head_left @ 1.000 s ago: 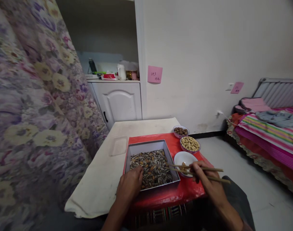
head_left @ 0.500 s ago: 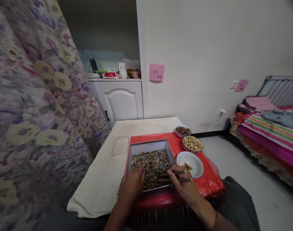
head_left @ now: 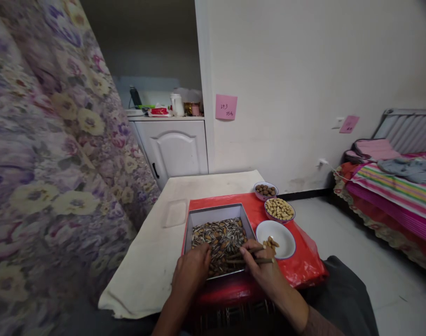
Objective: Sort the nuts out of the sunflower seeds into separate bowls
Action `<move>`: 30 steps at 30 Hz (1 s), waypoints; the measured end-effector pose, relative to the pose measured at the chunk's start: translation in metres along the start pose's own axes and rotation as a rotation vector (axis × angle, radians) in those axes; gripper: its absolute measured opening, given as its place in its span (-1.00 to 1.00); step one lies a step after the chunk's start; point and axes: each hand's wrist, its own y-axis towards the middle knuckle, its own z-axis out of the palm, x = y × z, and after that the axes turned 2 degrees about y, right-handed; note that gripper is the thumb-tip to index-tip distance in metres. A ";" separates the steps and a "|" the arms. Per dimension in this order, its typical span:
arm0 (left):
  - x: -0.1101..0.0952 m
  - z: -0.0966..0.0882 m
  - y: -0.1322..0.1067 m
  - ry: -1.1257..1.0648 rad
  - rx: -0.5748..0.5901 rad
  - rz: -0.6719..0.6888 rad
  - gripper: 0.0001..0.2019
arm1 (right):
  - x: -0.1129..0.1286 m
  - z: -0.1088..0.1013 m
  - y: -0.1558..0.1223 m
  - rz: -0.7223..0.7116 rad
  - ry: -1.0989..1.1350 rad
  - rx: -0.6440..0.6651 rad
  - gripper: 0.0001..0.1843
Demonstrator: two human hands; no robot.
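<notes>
A square grey box (head_left: pixel 218 213) holds striped sunflower seeds (head_left: pixel 220 233) with brown almonds mixed among them. My left hand (head_left: pixel 194 265) lies over the box's near left corner, its fingers closed on the rim; the fingertips are partly hidden. In my right hand (head_left: pixel 264 266), a pair of brown chopsticks (head_left: pixel 237 259) points left, tips down among the seeds near the box's near right corner. Whether the tips pinch anything is too small to tell. Just beyond that hand stands a white bowl (head_left: pixel 286 240) with several almonds (head_left: pixel 271 242) in it.
Behind the white bowl stand a bowl of peanuts (head_left: pixel 279 208) and a bowl of round brown nuts (head_left: pixel 265 189). A red plastic sheet (head_left: pixel 306 261) lies beneath them on the cream tablecloth (head_left: pixel 143 261). Left is a floral curtain (head_left: pixel 69 186); a bed (head_left: pixel 402 186) stands right.
My right hand and the chopsticks have shifted slightly left over the box. My left hand keeps its place at the box corner.
</notes>
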 end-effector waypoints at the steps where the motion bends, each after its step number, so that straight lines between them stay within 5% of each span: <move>1: 0.000 0.000 0.000 0.000 0.000 -0.001 -0.78 | 0.000 0.000 0.000 0.001 0.003 0.000 -0.70; 16: -0.002 -0.006 -0.002 0.006 0.002 0.005 -0.77 | 0.003 -0.008 -0.001 0.035 0.034 -0.025 -0.62; 23: -0.003 -0.006 -0.002 0.009 0.001 0.009 -0.78 | 0.014 -0.058 -0.016 0.128 0.073 -0.119 -0.61; 30: -0.002 -0.005 -0.002 0.001 -0.002 0.012 -0.79 | 0.006 -0.120 -0.037 0.260 -0.002 -0.435 -0.68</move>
